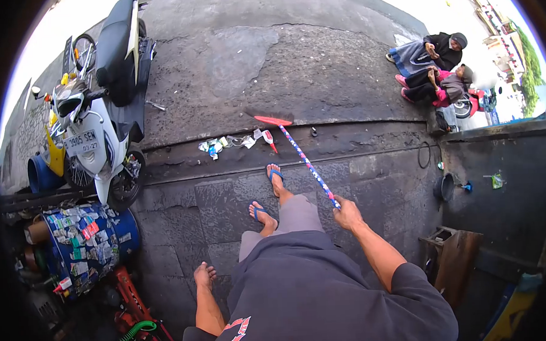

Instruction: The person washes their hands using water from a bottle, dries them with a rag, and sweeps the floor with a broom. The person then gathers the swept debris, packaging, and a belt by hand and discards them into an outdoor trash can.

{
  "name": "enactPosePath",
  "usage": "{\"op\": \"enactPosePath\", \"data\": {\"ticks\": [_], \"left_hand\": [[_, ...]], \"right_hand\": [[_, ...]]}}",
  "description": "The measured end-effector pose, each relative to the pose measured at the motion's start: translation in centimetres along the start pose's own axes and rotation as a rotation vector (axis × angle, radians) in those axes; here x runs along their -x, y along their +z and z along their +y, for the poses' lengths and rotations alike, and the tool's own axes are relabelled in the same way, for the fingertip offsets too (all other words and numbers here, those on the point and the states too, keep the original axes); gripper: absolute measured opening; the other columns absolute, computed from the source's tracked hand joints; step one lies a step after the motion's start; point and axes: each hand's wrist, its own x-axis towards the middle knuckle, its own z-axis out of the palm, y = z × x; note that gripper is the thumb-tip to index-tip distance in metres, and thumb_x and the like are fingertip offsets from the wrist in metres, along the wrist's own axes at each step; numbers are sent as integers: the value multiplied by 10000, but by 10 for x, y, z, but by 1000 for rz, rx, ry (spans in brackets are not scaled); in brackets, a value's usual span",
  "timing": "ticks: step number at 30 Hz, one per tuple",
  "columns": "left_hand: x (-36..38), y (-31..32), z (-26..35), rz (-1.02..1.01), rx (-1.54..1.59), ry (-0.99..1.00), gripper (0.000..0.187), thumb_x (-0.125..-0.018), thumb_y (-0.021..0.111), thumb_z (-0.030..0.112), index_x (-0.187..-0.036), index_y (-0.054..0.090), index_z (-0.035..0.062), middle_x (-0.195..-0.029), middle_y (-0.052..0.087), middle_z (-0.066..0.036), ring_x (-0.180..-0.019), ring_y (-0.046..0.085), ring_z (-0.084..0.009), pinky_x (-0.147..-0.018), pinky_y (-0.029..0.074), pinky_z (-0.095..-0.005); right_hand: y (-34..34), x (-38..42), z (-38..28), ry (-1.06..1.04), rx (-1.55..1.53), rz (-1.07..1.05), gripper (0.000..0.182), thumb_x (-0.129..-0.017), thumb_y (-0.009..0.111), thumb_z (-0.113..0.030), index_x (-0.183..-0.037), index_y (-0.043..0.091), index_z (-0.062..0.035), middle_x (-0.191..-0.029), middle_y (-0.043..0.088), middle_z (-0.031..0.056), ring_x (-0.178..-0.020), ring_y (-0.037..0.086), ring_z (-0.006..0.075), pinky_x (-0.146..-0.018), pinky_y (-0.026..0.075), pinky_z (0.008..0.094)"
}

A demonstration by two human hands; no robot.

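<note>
Right hand (348, 214): I'm gripping the top end of the broom handle (309, 163), fist clenched round it, arm stretched fwd.
Left hand (203, 274): hanging low by my side, fingers look loose, holding nothing as far as I'm seeing; partly hidden by my shirt.
Broom: red head (272, 119) is resting on the pavement just past the step edge, handle slanting back to my grip.
Litter (233, 142): wrappers & scraps are lying in a loose row along the edge, just left of the broom head, not touching it.
Feet: my blue flip-flops (274, 173) are standing near the lower handle.
Risk 1: I'm holding one-handed at the very end, so the head could be skidding over scraps instead of gathering them.
Risk 2: light wrappers could be scattering down the step or toward the scooter (97, 137) wheel if I'm sweeping too hard.
Risk 3: flip-flop could be catching the step edge while I'm leaning.
Risk 4: two people (438, 68) are sitting well apart at upper right; dust could be drifting their way.
Bin (89, 243): blue drum w/ stickers is standing at my left, well apart from the litter.
</note>
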Motion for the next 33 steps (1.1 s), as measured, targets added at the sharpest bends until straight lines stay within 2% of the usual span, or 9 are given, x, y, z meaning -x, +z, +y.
{"op": "enactPosePath", "data": {"ticks": [9,15,18,20,22,24,25,29,33], "left_hand": [[-34,-23,1,-120,-275,-45,343,-933,511,328,-1123,530,43,-813,605,-91,-625,580,-198,-537,469,-326],[-44,1,56,-142,-322,81,348,-931,504,334,-1116,534,41,-810,603,-86,-616,571,-195,-541,466,-325],[-47,24,79,-174,-358,125,338,-928,511,337,-1098,538,46,-804,599,-83,-616,568,-195,-534,462,-323],[-50,44,88,-219,-396,141,330,-927,512,336,-1087,539,49,-812,598,-86,-622,568,-199,-534,462,-327],[-53,68,93,-273,-451,161,323,-927,513,336,-1076,540,51,-820,596,-90,-629,569,-203,-535,462,-332],[-52,100,96,-277,-491,146,314,-927,511,338,-1054,542,53,-833,595,-98,-640,571,-212,-543,468,-346],[-47,117,96,-285,-544,163,311,-931,505,338,-1055,539,55,-854,597,-108,-653,576,-225,-561,476,-357],[-29,179,97,-361,-681,213,378,-940,487,355,-1137,508,34,-910,611,-132,-710,598,-267,-620,498,-401],[-11,243,92,-400,-798,279,436,-942,477,366,-1203,483,17,-956,616,-152,-741,610,-283,-641,504,-424]], "right_hand": [[67,-38,73,321,-116,173,480,-794,520,-127,-1272,559,-109,-1088,615,270,-1056,583,403,-928,456,463],[89,23,74,225,-228,177,495,-796,506,-106,-1289,550,-104,-1083,629,244,-1047,583,415,-922,457,474],[91,61,57,79,92,278,523,-796,539,-110,-1319,528,-115,-918,673,204,-860,661,354,-766,520,434],[95,66,50,41,-624,15,564,-811,576,-141,-1366,482,-134,-789,635,139,-655,635,233,-600,512,354],[76,75,39,228,-1287,-275,578,-816,611,-178,-1375,471,-130,-790,604,105,-557,558,143,-513,465,281],[47,97,16,46,-617,-129,530,-771,580,-88,-1299,536,-67,-1034,647,248,-967,651,345,-820,500,401],[62,97,21,-52,-364,57,531,-753,570,-80,-1283,549,-65,-1031,651,247,-983,639,364,-832,493,424],[61,115,57,-87,-569,35,557,-725,554,-70,-1282,558,-90,-1084,637,247,-1018,617,380,-875,471,451],[33,166,117,-78,-496,89,528,-717,549,-67,-1242,595,-103,-1053,653,222,-1001,623,371,-854,479,425]]}}
